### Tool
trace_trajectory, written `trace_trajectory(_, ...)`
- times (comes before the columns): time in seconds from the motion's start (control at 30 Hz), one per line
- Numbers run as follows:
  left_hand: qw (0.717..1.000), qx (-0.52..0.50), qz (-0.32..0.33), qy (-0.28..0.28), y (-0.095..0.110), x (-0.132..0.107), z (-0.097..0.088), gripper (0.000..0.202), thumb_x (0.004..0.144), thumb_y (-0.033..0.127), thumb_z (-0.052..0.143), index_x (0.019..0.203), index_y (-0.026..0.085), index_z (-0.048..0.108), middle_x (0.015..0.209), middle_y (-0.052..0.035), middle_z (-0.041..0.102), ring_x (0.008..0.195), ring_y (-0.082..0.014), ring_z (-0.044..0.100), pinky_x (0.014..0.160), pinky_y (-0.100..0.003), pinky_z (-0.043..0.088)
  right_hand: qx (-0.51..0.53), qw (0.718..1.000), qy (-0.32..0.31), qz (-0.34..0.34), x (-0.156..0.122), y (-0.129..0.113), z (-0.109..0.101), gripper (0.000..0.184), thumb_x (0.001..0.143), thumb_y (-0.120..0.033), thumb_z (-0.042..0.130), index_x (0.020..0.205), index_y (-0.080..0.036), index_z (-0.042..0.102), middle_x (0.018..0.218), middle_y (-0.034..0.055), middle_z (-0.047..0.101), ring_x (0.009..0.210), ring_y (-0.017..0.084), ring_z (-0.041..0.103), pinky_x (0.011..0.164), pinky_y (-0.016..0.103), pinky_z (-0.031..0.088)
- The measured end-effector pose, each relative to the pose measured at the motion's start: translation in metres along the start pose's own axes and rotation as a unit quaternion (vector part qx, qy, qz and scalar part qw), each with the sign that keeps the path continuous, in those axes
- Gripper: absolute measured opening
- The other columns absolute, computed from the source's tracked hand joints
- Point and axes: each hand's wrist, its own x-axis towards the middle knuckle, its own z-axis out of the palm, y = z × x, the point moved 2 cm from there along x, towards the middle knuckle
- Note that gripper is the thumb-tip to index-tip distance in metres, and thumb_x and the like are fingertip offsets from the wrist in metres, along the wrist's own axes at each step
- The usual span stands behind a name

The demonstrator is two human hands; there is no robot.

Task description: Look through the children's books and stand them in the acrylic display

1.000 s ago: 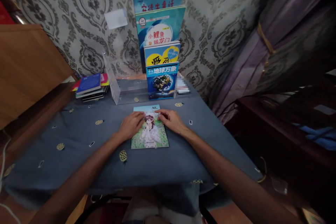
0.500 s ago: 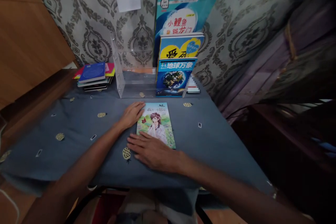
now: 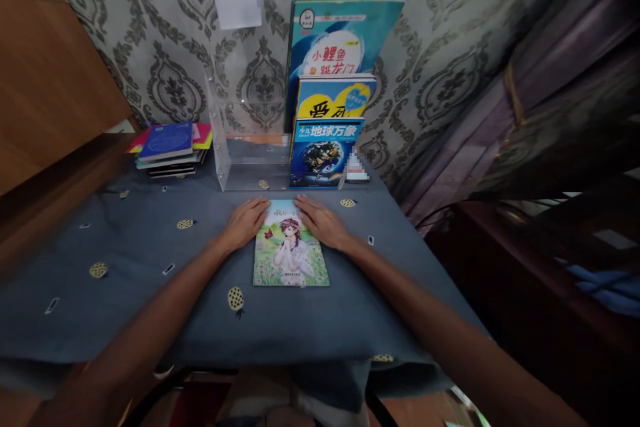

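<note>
A thin book (image 3: 290, 250) with a drawn figure, a butterfly and green grass on its cover lies flat on the cloth-covered table. My left hand (image 3: 245, 221) rests at its upper left edge, fingers stretched out and touching the cover's corner. At the upper right corner lies my right hand (image 3: 323, 220), its fingers flat over part of the cover title. Both hands look open, palms down. Behind the book stands a clear acrylic rack (image 3: 253, 177). Its right side holds several upright books, the front one a blue book with a globe (image 3: 323, 157).
A pile of books (image 3: 167, 143) lies at the back left of the table (image 3: 200, 307). A blurred-out small object (image 3: 357, 167) stands right of the rack. Patterned wallpaper (image 3: 180, 73) is behind, a wooden panel (image 3: 50, 87) at left, and a curtain (image 3: 480, 100) at right.
My right hand has moved from the book's lower left part up to its upper right corner, uncovering the lower cover. My left hand stays at the upper left edge. The view has shifted slightly.
</note>
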Motion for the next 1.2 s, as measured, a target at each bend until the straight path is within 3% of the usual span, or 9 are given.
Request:
trace_trajectory(0.13,1.0,0.009,0.0,-0.008,0.003,0.0,-0.001,0.037,0.1,0.028,0.041,0.128,0.018,0.062,0.134,-0.0101,0.064,0.124,-0.0231,0.059,0.11,-0.045,0.046,0.005,1.0,0.018,0.005,0.001,0.007,-0.001,0.047,0.1,-0.03,0.037,0.142,-0.017,0.054,0.151,0.0113,0.05,0.143,0.024,0.042,0.12,0.049,0.033)
trace_trajectory(0.27,0.999,0.035,-0.004,-0.015,0.007,0.0,-0.002,0.036,0.1,0.026,0.04,0.127,0.018,0.062,0.135,-0.0105,0.063,0.126,-0.0238,0.058,0.109,-0.043,0.047,0.011,1.0,0.016,0.006,0.0,0.003,-0.001,0.047,0.099,-0.028,0.038,0.14,-0.014,0.055,0.15,0.0136,0.05,0.143,0.025,0.042,0.12,0.048,0.034)
trace_trajectory(0.43,0.995,0.085,0.002,-0.047,0.021,0.002,-0.011,0.033,0.098,0.021,0.041,0.121,0.015,0.064,0.129,-0.013,0.065,0.117,-0.0255,0.062,0.103,-0.045,0.05,0.008,1.0,0.016,0.005,0.0,0.005,-0.001,0.047,0.099,-0.028,0.039,0.14,-0.013,0.055,0.15,0.0142,0.05,0.142,0.026,0.043,0.119,0.048,0.034)
trace_trajectory(0.53,0.993,0.099,0.02,-0.066,0.041,-0.001,-0.019,0.029,0.097,0.018,0.043,0.116,0.015,0.065,0.123,-0.0133,0.067,0.112,-0.0252,0.063,0.1,-0.044,0.051,0.005,1.0,0.014,0.004,0.001,0.005,0.0,0.047,0.099,-0.027,0.039,0.14,-0.01,0.055,0.15,0.0156,0.05,0.142,0.025,0.043,0.12,0.046,0.034)
trace_trajectory(0.63,0.991,0.087,0.055,-0.089,0.074,-0.013,-0.027,0.027,0.1,0.027,0.045,0.113,0.015,0.065,0.121,-0.0131,0.067,0.11,-0.0253,0.063,0.099,-0.044,0.051,0.008,1.0,0.015,0.008,0.002,0.004,-0.001,0.046,0.098,-0.026,0.041,0.139,-0.009,0.056,0.149,0.0162,0.05,0.142,0.025,0.043,0.12,0.044,0.033)
trace_trajectory(0.73,0.983,0.077,0.117,-0.118,0.108,-0.03,-0.03,0.044,0.098,0.049,0.049,0.121,0.014,0.06,0.129,-0.0148,0.063,0.118,-0.0277,0.06,0.102,-0.044,0.049,0.01,1.0,0.018,0.009,0.001,0.001,-0.002,0.046,0.099,-0.025,0.041,0.139,-0.009,0.056,0.15,0.0165,0.05,0.142,0.024,0.043,0.12,0.044,0.032)
trace_trajectory(0.83,0.976,0.099,0.15,-0.124,0.126,-0.043,-0.027,0.061,0.094,0.06,0.048,0.13,0.012,0.054,0.135,-0.0179,0.06,0.128,-0.031,0.054,0.106,-0.046,0.046,0.005,1.0,0.018,0.014,0.0,0.0,-0.005,0.046,0.099,-0.026,0.04,0.139,-0.01,0.056,0.15,0.0158,0.049,0.143,0.025,0.042,0.12,0.044,0.033)
trace_trajectory(1.03,0.969,0.133,0.175,-0.113,0.128,-0.05,-0.015,0.049,0.101,0.047,0.044,0.13,0.01,0.055,0.134,-0.0194,0.062,0.131,-0.0317,0.053,0.106,-0.046,0.046,0.016,0.999,0.024,0.02,0.0,0.004,-0.005,0.045,0.098,-0.026,0.042,0.14,-0.017,0.056,0.15,0.0106,0.051,0.142,0.024,0.044,0.118,0.046,0.036)
trace_trajectory(1.2,0.966,0.134,0.215,-0.052,0.132,-0.055,-0.015,0.033,0.104,0.03,0.04,0.12,0.01,0.06,0.121,-0.0163,0.069,0.118,-0.0264,0.064,0.1,-0.04,0.051,0.02,0.999,0.021,0.017,0.001,0.004,-0.006,0.045,0.097,-0.024,0.044,0.139,-0.014,0.057,0.149,0.012,0.052,0.141,0.024,0.045,0.119,0.043,0.034)
